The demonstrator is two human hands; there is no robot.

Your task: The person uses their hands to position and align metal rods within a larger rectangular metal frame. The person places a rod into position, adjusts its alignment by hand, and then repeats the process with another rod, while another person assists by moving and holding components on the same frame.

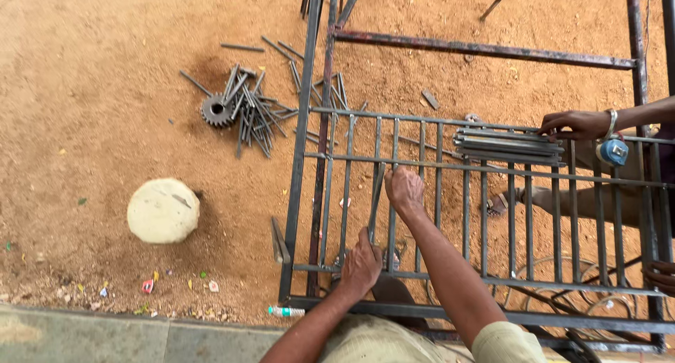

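A dark steel grille frame [298, 166] with many upright bars lies flat over the sandy ground. My left hand [361, 266] grips the lower end of a loose flat bar [377, 194] near the grille's bottom rail. My right hand [405, 191] presses fingers down on the same bar's upper end at a cross rail. The bar lies slightly slanted among the fixed bars.
Another person's hand [575, 124] rests on a bundle of cut bars [508, 146] laid on the grille at right. A gear [216, 110] and scattered short rods [256, 110] lie on the sand. A round pale stone [163, 210] sits at left.
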